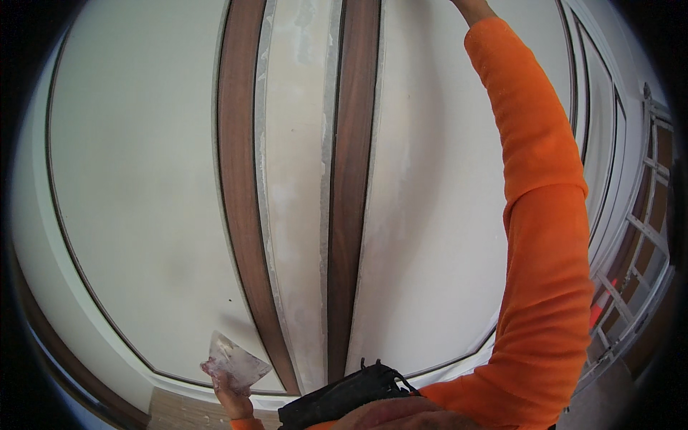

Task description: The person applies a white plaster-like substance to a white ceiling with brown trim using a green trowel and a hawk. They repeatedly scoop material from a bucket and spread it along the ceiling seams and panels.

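Scraper [241, 361] tight in left fingers [211, 368], largely rightward of them, right fingers' hold unclear

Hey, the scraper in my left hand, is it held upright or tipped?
Tipped: the scraper's broad edge slants down toward the right, one corner well above the other, over your left hand.

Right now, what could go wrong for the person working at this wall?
The left hand holds a wide scraper that appears near the left brown strip, so a careless swing might scratch the strip. The scraper looks smeared with something pale, which could drop onto the floor. The right hand reaches past the upper edge, so its grip is hidden; so long a reach might cost some control.
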Demonstrator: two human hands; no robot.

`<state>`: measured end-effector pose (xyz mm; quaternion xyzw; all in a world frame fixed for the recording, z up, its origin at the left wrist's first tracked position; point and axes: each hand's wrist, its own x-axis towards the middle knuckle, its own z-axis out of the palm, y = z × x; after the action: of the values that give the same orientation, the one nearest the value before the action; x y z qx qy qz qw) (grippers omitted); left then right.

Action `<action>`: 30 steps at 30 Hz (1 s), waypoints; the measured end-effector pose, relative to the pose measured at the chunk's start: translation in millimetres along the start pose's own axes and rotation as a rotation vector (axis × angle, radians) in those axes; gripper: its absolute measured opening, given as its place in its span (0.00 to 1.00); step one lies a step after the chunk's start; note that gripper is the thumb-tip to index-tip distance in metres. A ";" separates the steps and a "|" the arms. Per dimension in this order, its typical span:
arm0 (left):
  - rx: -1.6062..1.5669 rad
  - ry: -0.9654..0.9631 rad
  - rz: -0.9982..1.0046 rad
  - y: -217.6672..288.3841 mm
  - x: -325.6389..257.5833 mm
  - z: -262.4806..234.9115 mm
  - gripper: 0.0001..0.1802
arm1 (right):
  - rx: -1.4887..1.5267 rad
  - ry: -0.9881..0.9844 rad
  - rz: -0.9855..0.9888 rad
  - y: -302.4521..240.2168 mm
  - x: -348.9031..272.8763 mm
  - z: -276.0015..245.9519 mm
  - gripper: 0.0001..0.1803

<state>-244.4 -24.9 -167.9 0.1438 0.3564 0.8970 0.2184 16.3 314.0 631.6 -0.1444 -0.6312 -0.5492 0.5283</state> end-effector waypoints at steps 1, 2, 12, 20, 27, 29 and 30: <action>-0.059 0.026 0.015 -1.3 2.1 -3.5 0.31 | 0.038 -0.051 0.036 -17.8 1.8 -9.1 0.16; -0.121 0.049 0.027 -6.0 4.7 -4.8 0.32 | 0.046 -0.098 0.024 -34.0 -1.0 -20.0 0.15; -0.112 0.132 0.042 -2.1 -2.7 -9.2 0.31 | 0.106 -0.191 0.079 -88.9 -100.7 -78.6 0.13; -0.112 0.060 0.037 -6.1 -4.7 -0.6 0.32 | 0.071 0.260 0.125 -34.4 -31.4 -32.0 0.14; -0.165 0.111 -0.050 -17.5 5.6 -17.1 0.28 | 0.019 0.293 0.099 -33.8 3.3 10.0 0.11; -0.172 0.097 -0.046 -29.2 9.4 -23.2 0.26 | 0.016 0.246 0.105 -24.7 -4.2 37.6 0.11; -0.177 0.092 -0.048 -35.7 11.1 -25.9 0.25 | 0.016 0.220 0.105 -23.5 -6.5 47.7 0.11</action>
<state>-254.4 -11.2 -210.1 0.0741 0.2885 0.9252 0.2349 -23.3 348.7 621.3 -0.1119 -0.5653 -0.5284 0.6234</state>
